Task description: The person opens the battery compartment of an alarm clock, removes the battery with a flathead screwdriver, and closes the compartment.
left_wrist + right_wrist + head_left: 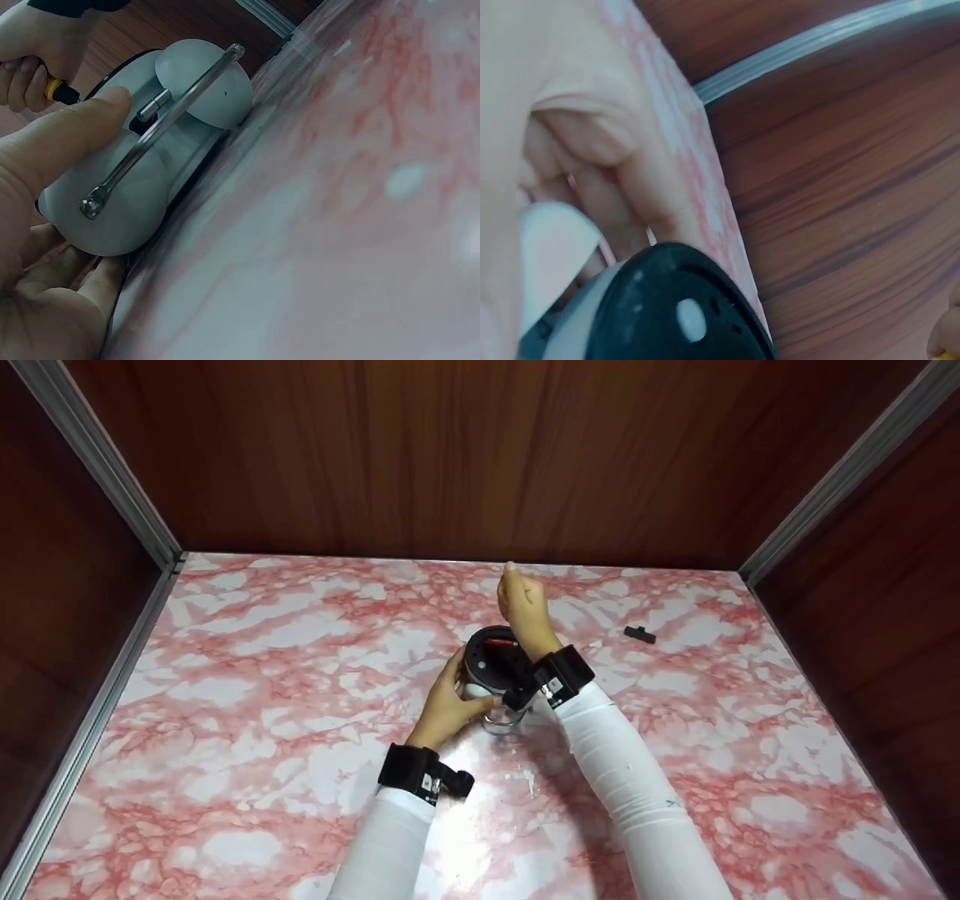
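My left hand holds a twin-bell alarm clock, its black back turned up. In the left wrist view, its two white bells and metal handle face me, the thumb by one bell and the fingers behind. A red battery shows in the clock's back. Beyond the clock, my right hand grips what looks like a screwdriver, with yellow and black parts. Most of that tool is hidden by the hand and clock. The right forearm partly covers the clock.
A small black cover-like piece lies on the red-and-white marbled table, right of the hands. Brown wood panels with grey metal corner rails enclose the table at the back and sides.
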Demonstrator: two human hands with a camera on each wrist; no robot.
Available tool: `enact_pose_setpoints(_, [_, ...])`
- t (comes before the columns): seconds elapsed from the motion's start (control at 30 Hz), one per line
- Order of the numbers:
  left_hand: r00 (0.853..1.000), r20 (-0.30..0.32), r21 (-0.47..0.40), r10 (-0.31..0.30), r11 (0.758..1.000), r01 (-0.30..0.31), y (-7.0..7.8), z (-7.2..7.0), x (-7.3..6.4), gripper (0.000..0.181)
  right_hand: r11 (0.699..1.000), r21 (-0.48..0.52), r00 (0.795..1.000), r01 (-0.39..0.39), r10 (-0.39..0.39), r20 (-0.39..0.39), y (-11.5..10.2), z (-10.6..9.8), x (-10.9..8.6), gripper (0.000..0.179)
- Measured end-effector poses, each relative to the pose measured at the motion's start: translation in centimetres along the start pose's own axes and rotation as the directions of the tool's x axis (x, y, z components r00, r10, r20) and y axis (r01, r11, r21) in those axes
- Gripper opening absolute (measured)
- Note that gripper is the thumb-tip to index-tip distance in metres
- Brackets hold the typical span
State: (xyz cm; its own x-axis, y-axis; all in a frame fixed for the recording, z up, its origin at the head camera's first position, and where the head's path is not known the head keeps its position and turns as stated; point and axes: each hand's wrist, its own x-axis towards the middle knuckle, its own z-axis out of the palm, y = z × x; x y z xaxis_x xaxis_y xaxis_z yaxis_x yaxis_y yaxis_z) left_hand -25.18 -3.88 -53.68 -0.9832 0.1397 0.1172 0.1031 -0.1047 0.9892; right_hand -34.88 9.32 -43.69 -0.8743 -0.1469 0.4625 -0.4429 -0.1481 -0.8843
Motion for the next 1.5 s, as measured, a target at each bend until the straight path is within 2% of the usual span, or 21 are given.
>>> enact_pose_setpoints(0.13, [1.000,0.014,-0.012,0.018,1.000,-0.018,0.0,-0.1,0.1,0.103,0.998,0.064,0.999,-0.029,0.031,-0.045,-0.2,-0.5,0.1,0.059])
enact_pose_setpoints(0.3, [1.000,-0.001,0.012,0.022,1.000,-0.022,0.0,-0.1,0.1,0.103,0.986,0.157,0.990,-0.059,0.078,-0.119,-0.6,-1.3,0.0,0.057])
enact_pose_setpoints(0.5, [1.000,0.004,-0.001,0.004,1.000,-0.004,0.1,0.1,0.0,0.105,0.964,0.267,0.963,0.004,0.068,-0.261,-0.8,-2.2,-1.0,0.055])
enact_pose_setpoints(0.73, [1.000,-0.001,0.049,-0.011,0.999,0.011,-0.1,-0.2,-0.2,0.107,0.896,0.426,0.921,0.124,0.055,-0.385,-0.5,-3.1,-1.6,0.055])
enact_pose_setpoints(0.93, [1.000,0.016,0.048,0.019,0.999,-0.020,-0.1,-0.2,-0.2,0.106,0.817,0.535,0.858,0.216,0.104,-0.504,-0.4,-3.9,-1.9,0.056])
enact_pose_setpoints(1.0, [0.999,0.015,0.047,0.030,0.998,-0.031,-0.1,-0.1,-0.2,0.106,0.792,0.563,0.843,0.239,0.118,-0.524,-0.4,-4.1,-2.0,0.057])
enact_pose_setpoints(1.03, [0.999,0.012,0.047,0.030,0.998,-0.030,0.4,-0.1,-0.3,0.105,0.784,0.570,0.838,0.245,0.124,-0.531,-0.4,-4.2,-2.0,0.057])
enact_pose_setpoints(1.1, [1.000,0.009,0.050,0.029,0.998,-0.029,0.3,0.0,-0.2,0.106,0.776,0.577,0.832,0.256,0.128,-0.540,-0.3,-4.3,-2.1,0.057])
enact_pose_setpoints(1.23, [1.000,-0.001,0.070,0.015,0.997,-0.015,0.4,0.0,-0.2,0.106,0.767,0.583,0.828,0.268,0.127,-0.547,-0.3,-4.4,-2.4,0.057])
enact_pose_setpoints(1.3, [1.000,-0.001,0.072,0.013,0.997,-0.013,-0.1,0.0,-0.1,0.106,0.757,0.593,0.827,0.273,0.130,-0.547,-0.3,-4.5,-2.5,0.057])
enact_pose_setpoints(1.5, [1.000,-0.005,0.069,-0.012,0.998,0.012,0.1,-0.1,-0.2,0.106,0.743,0.609,0.824,0.280,0.139,-0.549,-0.2,-4.6,-2.6,0.057])
